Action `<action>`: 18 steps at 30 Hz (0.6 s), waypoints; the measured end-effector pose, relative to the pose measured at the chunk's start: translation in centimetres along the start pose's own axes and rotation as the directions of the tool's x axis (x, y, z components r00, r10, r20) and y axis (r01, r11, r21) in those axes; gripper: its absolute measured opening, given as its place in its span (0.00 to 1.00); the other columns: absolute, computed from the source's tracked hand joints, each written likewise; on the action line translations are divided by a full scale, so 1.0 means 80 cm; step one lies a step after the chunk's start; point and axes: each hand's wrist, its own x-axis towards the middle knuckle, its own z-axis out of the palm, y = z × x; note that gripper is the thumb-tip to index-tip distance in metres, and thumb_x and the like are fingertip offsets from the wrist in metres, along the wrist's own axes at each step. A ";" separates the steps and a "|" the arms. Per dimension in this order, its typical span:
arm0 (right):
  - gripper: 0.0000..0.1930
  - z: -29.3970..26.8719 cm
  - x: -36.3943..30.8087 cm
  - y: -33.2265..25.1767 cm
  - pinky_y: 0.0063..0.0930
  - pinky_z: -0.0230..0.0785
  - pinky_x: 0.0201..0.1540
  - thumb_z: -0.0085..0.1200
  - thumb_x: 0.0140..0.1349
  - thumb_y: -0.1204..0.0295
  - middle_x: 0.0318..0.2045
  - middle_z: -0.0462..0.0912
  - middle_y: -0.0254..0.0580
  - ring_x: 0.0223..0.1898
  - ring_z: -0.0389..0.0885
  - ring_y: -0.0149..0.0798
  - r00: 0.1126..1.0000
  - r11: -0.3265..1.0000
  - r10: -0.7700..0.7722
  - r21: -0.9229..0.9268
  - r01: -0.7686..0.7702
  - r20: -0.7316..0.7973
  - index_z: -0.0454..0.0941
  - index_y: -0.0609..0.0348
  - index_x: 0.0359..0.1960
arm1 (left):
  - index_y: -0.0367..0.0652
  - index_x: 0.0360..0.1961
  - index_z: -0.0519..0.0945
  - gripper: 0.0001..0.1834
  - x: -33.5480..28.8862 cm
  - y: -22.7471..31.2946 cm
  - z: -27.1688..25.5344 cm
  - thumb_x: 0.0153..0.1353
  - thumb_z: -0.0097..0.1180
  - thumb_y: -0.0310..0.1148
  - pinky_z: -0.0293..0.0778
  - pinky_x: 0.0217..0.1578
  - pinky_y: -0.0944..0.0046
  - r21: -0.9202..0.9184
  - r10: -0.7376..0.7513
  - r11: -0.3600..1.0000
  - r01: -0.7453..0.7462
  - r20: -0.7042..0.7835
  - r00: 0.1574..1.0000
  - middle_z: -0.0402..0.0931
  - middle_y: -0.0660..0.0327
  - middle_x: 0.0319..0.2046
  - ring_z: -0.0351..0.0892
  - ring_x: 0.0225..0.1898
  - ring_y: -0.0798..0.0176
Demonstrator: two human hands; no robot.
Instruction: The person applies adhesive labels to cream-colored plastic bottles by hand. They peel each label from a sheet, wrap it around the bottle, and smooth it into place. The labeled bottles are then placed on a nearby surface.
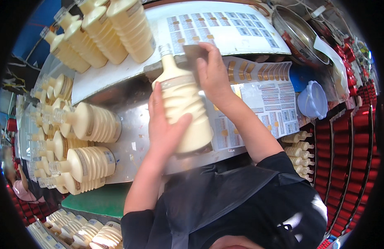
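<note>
A cream bottle [185, 128] with spiral ridges and a clear threaded neck stands tilted in the middle, over the metal worktop [133, 124]. My left hand [165, 120] is wrapped round its body from the left and front. My right hand [212, 76] is beside the bottle's shoulder, its fingers closed on a dark flat piece [193, 53]. That piece is blurred, and its kind cannot be made out. A printed band runs round the bottle's shoulder. Under my right forearm lies a sheet of labels [279, 97], with gold and grey-blue stickers on it.
Cream bottles lie stacked at the left [98, 122], and more stand at the back left [131, 31]. Another label sheet [241, 35] lies on the raised white board. To the right are a metal basin [298, 33], a pale blue bucket [312, 101] and red ribbed stacks [341, 166].
</note>
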 end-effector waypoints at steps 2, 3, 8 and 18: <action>0.22 -0.009 0.001 -0.007 0.45 0.68 0.62 0.52 0.70 0.74 0.58 0.76 0.61 0.59 0.76 0.59 0.995 0.996 -0.085 0.001 0.085 -0.054 0.66 0.62 0.64 | 0.44 0.81 0.45 0.58 0.003 -0.003 0.004 0.53 0.66 0.37 0.66 0.68 0.52 -0.135 -0.052 0.990 0.051 0.001 0.999 0.56 0.42 0.71 0.66 0.69 0.44; 0.22 -0.012 -0.001 -0.012 0.45 0.69 0.62 0.52 0.69 0.73 0.57 0.77 0.60 0.58 0.77 0.59 0.995 0.997 -0.069 0.040 0.072 -0.072 0.67 0.62 0.64 | 0.44 0.81 0.45 0.58 0.002 -0.003 0.005 0.53 0.66 0.37 0.66 0.68 0.53 -0.211 -0.086 0.974 0.085 0.006 0.996 0.56 0.42 0.71 0.66 0.69 0.45; 0.21 -0.009 -0.007 -0.025 0.37 0.71 0.62 0.53 0.70 0.72 0.58 0.79 0.50 0.58 0.80 0.46 0.997 0.995 -0.067 0.075 0.064 0.030 0.72 0.61 0.64 | 0.41 0.81 0.41 0.58 -0.003 0.001 0.009 0.55 0.64 0.34 0.64 0.69 0.54 -0.363 -0.118 0.925 0.117 0.019 0.993 0.56 0.41 0.72 0.66 0.69 0.48; 0.16 -0.108 0.062 0.053 0.39 0.76 0.49 0.54 0.62 0.65 0.38 0.89 0.49 0.44 0.87 0.48 0.942 0.937 0.337 -0.105 -0.334 0.004 0.88 0.59 0.45 | 0.37 0.79 0.43 0.51 -0.026 -0.002 0.004 0.61 0.60 0.29 0.63 0.70 0.54 -0.493 -0.280 0.823 0.283 0.082 0.956 0.60 0.45 0.71 0.65 0.70 0.51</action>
